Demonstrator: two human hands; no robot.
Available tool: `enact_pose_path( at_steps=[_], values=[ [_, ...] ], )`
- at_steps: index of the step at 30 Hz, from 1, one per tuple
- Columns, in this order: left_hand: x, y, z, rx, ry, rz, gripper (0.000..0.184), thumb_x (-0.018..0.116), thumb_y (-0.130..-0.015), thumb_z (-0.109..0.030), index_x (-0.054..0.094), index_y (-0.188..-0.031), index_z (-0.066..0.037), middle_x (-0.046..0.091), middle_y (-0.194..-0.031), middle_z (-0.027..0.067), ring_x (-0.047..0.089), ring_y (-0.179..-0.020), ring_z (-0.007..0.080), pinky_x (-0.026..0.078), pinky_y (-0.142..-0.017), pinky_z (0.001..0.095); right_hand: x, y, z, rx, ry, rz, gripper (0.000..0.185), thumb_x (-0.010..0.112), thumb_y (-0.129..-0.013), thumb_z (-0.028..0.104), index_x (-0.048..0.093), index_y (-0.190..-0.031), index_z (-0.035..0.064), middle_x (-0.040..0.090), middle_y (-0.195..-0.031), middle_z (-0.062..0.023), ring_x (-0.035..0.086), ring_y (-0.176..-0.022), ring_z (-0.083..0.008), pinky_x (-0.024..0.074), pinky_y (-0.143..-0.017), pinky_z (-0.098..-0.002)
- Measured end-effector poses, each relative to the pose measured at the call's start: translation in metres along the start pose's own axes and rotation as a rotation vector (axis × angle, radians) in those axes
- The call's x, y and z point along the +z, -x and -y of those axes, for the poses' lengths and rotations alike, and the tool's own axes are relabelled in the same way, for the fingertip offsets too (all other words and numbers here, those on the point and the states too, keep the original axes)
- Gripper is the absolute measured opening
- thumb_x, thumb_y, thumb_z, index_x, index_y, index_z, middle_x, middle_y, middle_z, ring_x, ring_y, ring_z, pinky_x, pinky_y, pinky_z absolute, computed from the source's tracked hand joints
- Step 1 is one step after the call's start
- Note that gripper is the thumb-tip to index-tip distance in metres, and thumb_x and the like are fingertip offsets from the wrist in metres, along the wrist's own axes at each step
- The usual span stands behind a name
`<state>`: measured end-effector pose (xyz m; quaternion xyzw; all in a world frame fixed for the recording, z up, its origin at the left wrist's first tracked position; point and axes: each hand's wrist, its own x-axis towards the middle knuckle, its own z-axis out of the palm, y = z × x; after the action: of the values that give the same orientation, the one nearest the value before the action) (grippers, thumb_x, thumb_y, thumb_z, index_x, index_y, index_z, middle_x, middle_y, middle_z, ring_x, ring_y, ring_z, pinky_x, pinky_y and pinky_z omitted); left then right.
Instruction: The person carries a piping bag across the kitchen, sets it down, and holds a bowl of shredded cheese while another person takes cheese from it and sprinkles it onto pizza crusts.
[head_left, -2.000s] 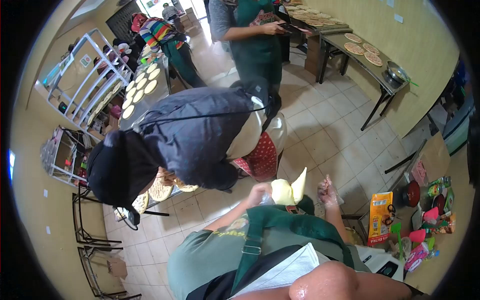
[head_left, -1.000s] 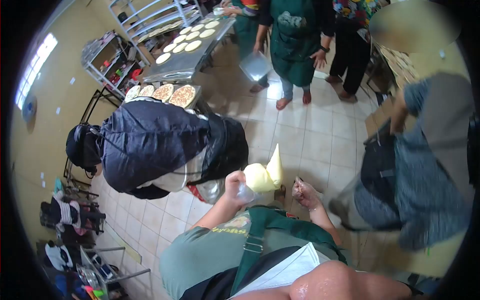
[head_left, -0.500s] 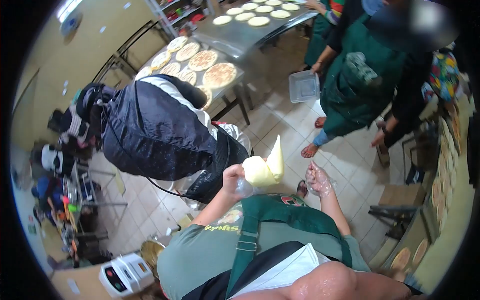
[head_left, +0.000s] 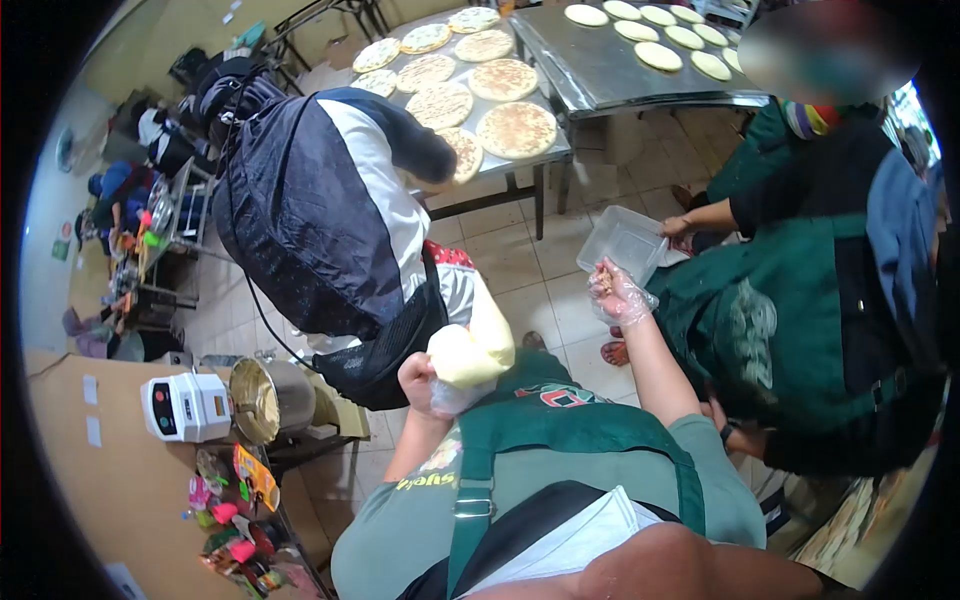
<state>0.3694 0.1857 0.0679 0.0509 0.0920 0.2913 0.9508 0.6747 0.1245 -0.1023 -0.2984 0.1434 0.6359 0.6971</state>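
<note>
A pale yellow, full piping bag, its narrow end pointing up and away, is in my left hand. The fingers are wrapped around its lower left side, with clear plastic bunched beneath. My right hand, in a loose clear plastic glove, is stretched forward with the fingers curled closed. What the fingers hold, if anything, is too small to make out. Just beyond it a clear plastic container is held by a co-worker's hand; whether my fingers touch it I cannot tell.
A person in a dark jacket bends over close on the left. Round flatbreads lie on a metal table ahead, and paler rounds on another table. A co-worker's green apron is close right. A mixing bowl stands left.
My view has turned right and forward. My right hand has reached out to near the clear container. The piping bag stays in my left hand, its narrow end now tilted more to the left.
</note>
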Motion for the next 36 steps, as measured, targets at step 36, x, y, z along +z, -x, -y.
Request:
enact_pose_path(
  at_steps=[36],
  values=[
    [0.042, -0.220, 0.006, 0.964, -0.095, -0.423, 0.061, 0.044, -0.055, -0.027, 0.043, -0.108, 0.003, 0.045, -0.104, 0.0272, 0.049, -0.089, 0.0398, 0.041, -0.077, 0.0458, 0.224, -0.457, 0.195, 0.131, 1.708, 0.456, 0.022, 0.053, -0.076, 0.009, 0.051, -0.095, -0.0019, 0.055, -0.081, -0.0065, 0.056, -0.071, -0.0142, 0.0486, -0.066, -0.0205]
  ],
)
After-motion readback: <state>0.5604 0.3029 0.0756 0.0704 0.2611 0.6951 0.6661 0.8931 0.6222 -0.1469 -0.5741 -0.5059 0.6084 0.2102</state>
